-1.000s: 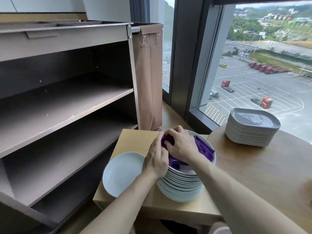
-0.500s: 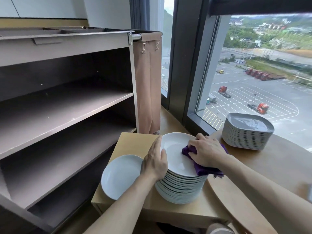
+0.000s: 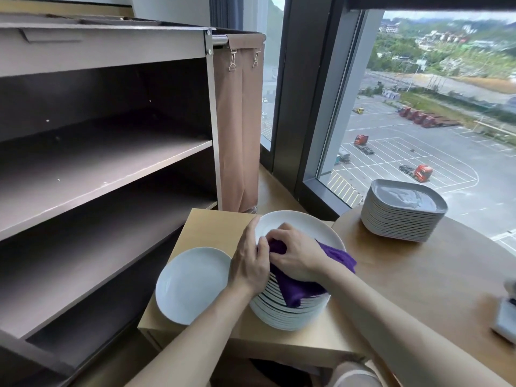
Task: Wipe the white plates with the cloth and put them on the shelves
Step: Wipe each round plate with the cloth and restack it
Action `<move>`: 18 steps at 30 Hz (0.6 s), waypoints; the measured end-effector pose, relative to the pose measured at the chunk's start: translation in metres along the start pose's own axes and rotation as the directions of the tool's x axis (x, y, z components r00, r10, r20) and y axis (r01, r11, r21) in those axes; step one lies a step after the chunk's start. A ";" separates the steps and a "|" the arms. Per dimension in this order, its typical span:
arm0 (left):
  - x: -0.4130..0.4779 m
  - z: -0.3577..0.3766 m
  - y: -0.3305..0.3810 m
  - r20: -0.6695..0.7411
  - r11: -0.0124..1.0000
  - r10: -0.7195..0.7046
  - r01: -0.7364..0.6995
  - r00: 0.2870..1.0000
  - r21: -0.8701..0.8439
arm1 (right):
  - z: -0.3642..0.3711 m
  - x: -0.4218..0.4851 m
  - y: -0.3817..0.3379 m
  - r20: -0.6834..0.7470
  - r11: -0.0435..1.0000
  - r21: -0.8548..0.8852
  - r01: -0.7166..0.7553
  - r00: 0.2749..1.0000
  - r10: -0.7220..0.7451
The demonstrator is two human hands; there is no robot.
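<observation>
With my right hand (image 3: pixel 296 255) bunching the purple cloth (image 3: pixel 294 289) on the top plate (image 3: pixel 304 226) of the stack (image 3: pixel 287 315) on the small table (image 3: pixel 212 227) and my left hand (image 3: pixel 250 265) bracing its rim with straight fingers, too hard a rub could skid it off

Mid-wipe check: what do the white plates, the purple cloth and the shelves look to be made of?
White plates: glazed ceramic or porcelain by the look, smooth with a soft sheen. Purple cloth: soft napped fabric, probably microfibre; it bunches and drapes over the stack's edge. Shelves: matte brown board, likely laminate; flat, dull, lightly specked.
</observation>
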State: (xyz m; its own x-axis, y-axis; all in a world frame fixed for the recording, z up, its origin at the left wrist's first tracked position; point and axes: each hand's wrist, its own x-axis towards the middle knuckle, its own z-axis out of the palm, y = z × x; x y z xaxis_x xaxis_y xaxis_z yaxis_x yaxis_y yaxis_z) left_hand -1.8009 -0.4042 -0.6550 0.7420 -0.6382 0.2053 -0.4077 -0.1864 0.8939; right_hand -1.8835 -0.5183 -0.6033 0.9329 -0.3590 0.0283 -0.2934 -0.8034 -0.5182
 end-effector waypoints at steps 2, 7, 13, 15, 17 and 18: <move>-0.001 0.001 -0.002 -0.012 1.000 0.000 0.000 1.000 -0.003 | 0.009 0.009 -0.001 -0.104 0.999 0.049 -0.011 0.994 0.016; -0.001 0.000 0.001 -0.007 1.000 0.002 -0.002 1.000 -0.015 | 0.020 0.035 0.010 -0.250 0.988 -0.128 -0.090 0.967 0.055; -0.002 -0.002 0.007 0.025 0.998 -0.053 0.053 0.998 0.022 | -0.006 0.039 0.052 -0.304 0.854 -0.450 -0.262 0.944 0.129; -0.003 -0.002 0.008 0.022 0.998 -0.059 0.058 0.998 0.037 | -0.019 0.030 0.065 -0.268 0.786 -0.564 -0.254 0.956 0.116; -0.004 -0.001 0.008 0.017 0.997 -0.063 0.062 0.998 0.039 | -0.030 0.018 0.071 -0.213 0.749 -0.620 -0.236 0.969 0.128; -0.004 -0.001 0.008 0.017 0.997 -0.066 0.065 0.998 0.039 | -0.034 0.012 0.072 -0.183 0.742 -0.630 -0.227 0.973 0.141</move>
State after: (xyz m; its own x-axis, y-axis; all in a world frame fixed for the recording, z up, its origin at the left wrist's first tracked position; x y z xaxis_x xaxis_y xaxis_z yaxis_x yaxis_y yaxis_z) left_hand -1.8070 -0.4019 -0.6478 0.7577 -0.6375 0.1394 -0.3795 -0.2567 0.8889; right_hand -1.9003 -0.5963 -0.6112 0.8279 -0.5498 0.1108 -0.5608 -0.8147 0.1477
